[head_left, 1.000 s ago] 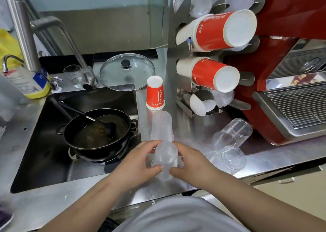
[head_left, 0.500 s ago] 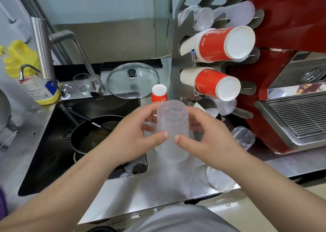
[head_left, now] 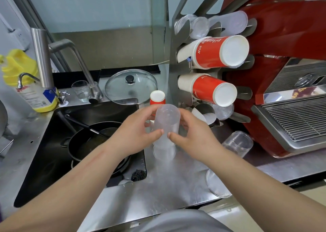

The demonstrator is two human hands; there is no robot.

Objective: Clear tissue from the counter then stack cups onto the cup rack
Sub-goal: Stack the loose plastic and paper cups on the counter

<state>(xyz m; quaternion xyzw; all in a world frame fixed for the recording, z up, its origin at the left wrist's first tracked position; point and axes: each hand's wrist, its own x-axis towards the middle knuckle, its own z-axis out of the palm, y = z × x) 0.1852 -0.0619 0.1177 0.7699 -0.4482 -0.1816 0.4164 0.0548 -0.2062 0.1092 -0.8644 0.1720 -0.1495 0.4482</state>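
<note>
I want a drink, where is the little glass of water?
The little glass stands far left on the counter, behind the sink, touching the tap's base.

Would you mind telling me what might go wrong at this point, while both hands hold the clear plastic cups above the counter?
1. The clear cup stack is pinched only by the fingertips of the left hand and right hand; its lower cup looks partly out and might slip free.
2. The sink with a dirty pan lies just left, so a dropped cup could land there.
3. The right forearm passes close to loose clear cups near the counter edge and could knock them off.
</note>
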